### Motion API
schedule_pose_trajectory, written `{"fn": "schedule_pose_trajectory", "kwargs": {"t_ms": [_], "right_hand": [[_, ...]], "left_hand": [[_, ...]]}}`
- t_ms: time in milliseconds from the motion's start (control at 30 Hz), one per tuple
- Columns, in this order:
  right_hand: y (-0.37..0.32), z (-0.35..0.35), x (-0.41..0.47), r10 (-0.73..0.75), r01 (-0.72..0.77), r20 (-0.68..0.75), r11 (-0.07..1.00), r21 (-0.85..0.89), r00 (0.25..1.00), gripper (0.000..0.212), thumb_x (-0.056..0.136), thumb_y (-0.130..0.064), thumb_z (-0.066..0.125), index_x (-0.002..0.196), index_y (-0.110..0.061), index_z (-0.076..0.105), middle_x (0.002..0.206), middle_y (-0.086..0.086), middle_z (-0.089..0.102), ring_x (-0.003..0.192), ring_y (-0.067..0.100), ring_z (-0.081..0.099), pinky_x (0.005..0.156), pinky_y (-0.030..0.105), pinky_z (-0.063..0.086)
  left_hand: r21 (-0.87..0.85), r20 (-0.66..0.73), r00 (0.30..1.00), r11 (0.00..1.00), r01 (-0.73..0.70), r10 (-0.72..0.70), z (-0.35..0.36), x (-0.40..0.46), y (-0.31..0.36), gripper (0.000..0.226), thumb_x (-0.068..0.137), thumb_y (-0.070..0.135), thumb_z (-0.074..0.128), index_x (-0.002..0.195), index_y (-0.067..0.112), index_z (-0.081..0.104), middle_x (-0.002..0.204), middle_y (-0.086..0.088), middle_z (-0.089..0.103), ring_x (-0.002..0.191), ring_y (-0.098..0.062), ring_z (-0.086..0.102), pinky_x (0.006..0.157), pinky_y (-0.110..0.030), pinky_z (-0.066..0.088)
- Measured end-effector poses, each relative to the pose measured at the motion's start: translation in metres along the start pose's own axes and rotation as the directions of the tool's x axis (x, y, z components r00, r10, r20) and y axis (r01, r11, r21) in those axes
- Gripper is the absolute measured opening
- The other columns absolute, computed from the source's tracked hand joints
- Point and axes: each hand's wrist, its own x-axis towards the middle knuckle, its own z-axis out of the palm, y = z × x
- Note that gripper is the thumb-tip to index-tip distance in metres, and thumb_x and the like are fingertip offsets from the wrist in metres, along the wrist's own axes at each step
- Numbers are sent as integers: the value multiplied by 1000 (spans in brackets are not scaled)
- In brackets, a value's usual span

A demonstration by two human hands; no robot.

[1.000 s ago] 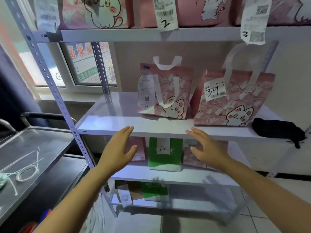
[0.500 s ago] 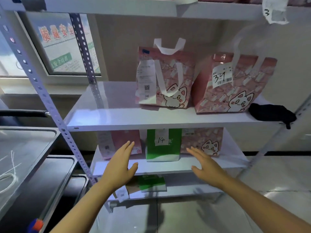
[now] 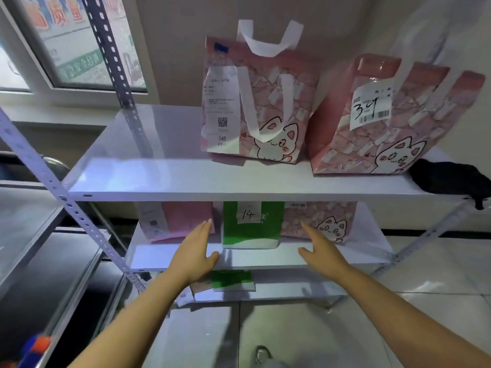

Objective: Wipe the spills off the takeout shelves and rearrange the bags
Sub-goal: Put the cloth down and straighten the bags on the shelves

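Note:
A green bag marked 14 stands on the lower white shelf, between a plain pink bag and a pink cat bag. My left hand and my right hand reach toward that shelf with straight fingers, one on each side of the green bag, holding nothing. On the middle shelf stand a pink cat bag with white handles and a pink cat bag labelled 34. A black cloth lies at that shelf's right end.
A perforated grey upright frames the rack's front left corner. A steel trolley stands to the left. The bottom shelf holds a green bag lying flat. Tiled floor lies to the right.
The view has dropped and moved closer to the rack. Both hands have gone down from the middle shelf's front edge to the lower shelf, either side of the green bag.

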Motion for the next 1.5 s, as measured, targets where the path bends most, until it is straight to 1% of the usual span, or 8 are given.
{"fn": "schedule_pose_trajectory", "kwargs": {"t_ms": [233, 467, 600, 733, 1000, 1167, 1300, 1500], "right_hand": [[33, 25, 64, -2, 1, 60, 1000, 19, 998, 67, 91, -19, 55, 148, -15, 21, 153, 6, 28, 140, 23, 28, 110, 33, 28], [50, 59, 121, -51, 50, 1, 991, 124, 999, 52, 88, -21, 60, 136, -25, 41, 121, -4, 56, 106, 17, 56, 85, 27, 45], [52, 67, 141, -69, 66, 13, 984, 165, 998, 59, 88, -13, 58, 139, -30, 35, 109, -6, 53, 93, 15, 53, 68, 16, 41], [51, 79, 143, -70, 56, 44, 964, 261, 997, 47, 85, -8, 60, 129, -23, 48, 107, -2, 59, 100, 18, 58, 85, 25, 45], [46, 81, 92, -26, -9, 113, 955, 295, 993, 62, 84, -12, 61, 139, -18, 34, 125, -7, 48, 115, 13, 49, 91, 24, 38], [33, 78, 42, 12, -53, 117, 934, 354, 993, 55, 85, -7, 61, 134, -18, 39, 115, -3, 58, 101, 13, 56, 83, 24, 46], [19, 80, 2, 49, -84, 98, 915, 394, 994, 49, 87, -7, 61, 129, -20, 41, 110, -6, 55, 102, 13, 55, 68, 7, 41], [11, 82, -50, 87, -131, 114, 875, 465, 990, 59, 85, -3, 63, 136, -17, 37, 120, -8, 47, 112, 8, 45, 96, 22, 37]], "left_hand": [[-93, 34, 994, 990, 106, -103, 49, 52, -2, 77, 87, 29, 62, 147, 9, 20, 153, -9, 28, 137, -25, 31, 109, -35, 31], [-184, 45, 972, 955, 234, -230, 80, 109, -7, 27, 85, 23, 67, 97, 12, 46, 79, 1, 49, 76, -18, 51, 67, -30, 45], [-339, 78, 980, 919, 199, -184, 102, 129, -20, 43, 80, 17, 70, 118, 12, 50, 105, -8, 64, 89, -20, 62, 80, -32, 55], [-466, 60, 972, 855, 227, -225, 117, 133, -26, 47, 81, 12, 70, 125, 12, 54, 98, 4, 67, 85, -9, 64, 64, -12, 50], [-512, 71, 986, 843, 166, -151, 111, 78, -5, 66, 77, 12, 73, 129, 24, 34, 117, 7, 55, 107, -14, 56, 85, -25, 46], [-562, 123, 985, 809, 171, -122, 94, 32, 9, 82, 76, 4, 73, 134, 37, 26, 108, 22, 52, 92, 5, 54, 58, -8, 48], [-592, 160, 977, 778, 208, -140, 85, -1, 16, 77, 77, 0, 71, 135, 29, 30, 106, 19, 54, 93, 1, 58, 71, -20, 54], [-533, 199, 970, 815, 228, -141, 76, -42, 23, 75, 75, 8, 72, 135, 30, 33, 118, 5, 58, 107, -18, 59, 89, -44, 54]]}}
